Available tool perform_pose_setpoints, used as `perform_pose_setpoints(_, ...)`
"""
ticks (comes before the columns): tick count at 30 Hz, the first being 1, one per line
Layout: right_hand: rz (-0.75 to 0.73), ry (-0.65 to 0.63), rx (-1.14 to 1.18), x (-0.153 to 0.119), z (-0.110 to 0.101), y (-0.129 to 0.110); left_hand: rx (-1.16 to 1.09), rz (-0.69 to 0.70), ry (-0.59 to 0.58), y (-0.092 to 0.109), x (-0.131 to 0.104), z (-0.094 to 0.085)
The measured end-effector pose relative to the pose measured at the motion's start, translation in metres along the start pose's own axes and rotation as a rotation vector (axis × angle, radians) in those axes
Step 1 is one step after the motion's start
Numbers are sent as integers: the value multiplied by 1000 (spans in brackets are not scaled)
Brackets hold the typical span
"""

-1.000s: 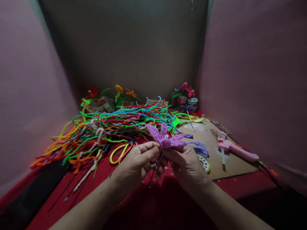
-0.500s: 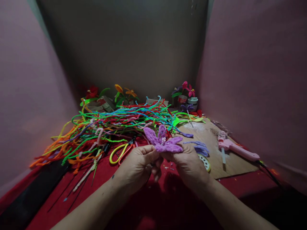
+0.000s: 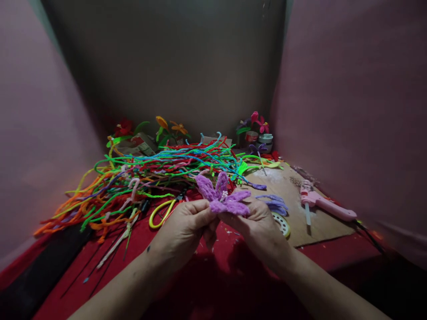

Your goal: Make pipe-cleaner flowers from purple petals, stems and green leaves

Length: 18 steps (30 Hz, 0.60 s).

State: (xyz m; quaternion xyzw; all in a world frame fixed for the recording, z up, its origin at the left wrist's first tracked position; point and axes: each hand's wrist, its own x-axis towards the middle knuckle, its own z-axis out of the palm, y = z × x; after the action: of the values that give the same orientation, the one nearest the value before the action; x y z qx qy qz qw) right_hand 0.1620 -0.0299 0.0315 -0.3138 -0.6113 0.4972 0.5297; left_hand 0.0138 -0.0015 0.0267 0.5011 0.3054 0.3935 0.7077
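Between my two hands is a purple pipe-cleaner flower [image 3: 218, 206] with several fuzzy petals and small pale stamens at its centre. My left hand [image 3: 185, 226] pinches its lower left side with thumb and fingers. On the other side, my right hand [image 3: 260, 224] grips the flower's lower right petals and base. The underside of the flower is hidden by my fingers. Close behind my left hand lie scissors with yellow handles [image 3: 154, 218], partly covered. Beside my right hand are a pale round disc with holes [image 3: 283, 226] and some lilac pipe-cleaner loops [image 3: 275, 204].
A heap of coloured pipe cleaners [image 3: 160, 166] spreads over the red cloth [image 3: 193, 284]. On a brown board [image 3: 328, 231] at right rests a pink glue gun [image 3: 328, 206] with a cable. Finished flowers [image 3: 176, 127] and a jar [image 3: 265, 141] stand at the back, between pink side panels.
The view has shifted slightly, so the whole scene sits a little further left. Both hands keep hold of the flower, which is tipped slightly differently.
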Motion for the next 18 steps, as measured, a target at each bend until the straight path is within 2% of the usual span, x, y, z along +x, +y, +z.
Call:
perform_pose_setpoints(2, -24, 39, -80, 0, 2, 0, 14, 29, 34, 2, -1, 1)
perform_pose_setpoints(4, -25, 14, -102, 0, 2, 0, 10, 51, 63, 5, -2, 2)
perform_pose_setpoints(7, 13, 36, -135, 1, -7, 1, -49, 77, 113, 11, -2, 3)
perform_pose_setpoints(11, 106, 292, -202, 3, -45, 3, -152, 117, 201, 17, 0, 1)
perform_pose_setpoints(13, 122, 370, -333, 2, -68, 4, -171, 110, 217, 18, 1, 1)
perform_pose_setpoints(15, 147, 381, -460, 0, -86, 3, -176, 87, 221, 18, 2, 1)
perform_pose_setpoints(18, 230, 299, -605, -8, -102, 2, -181, 86, 241, 18, 3, 1)
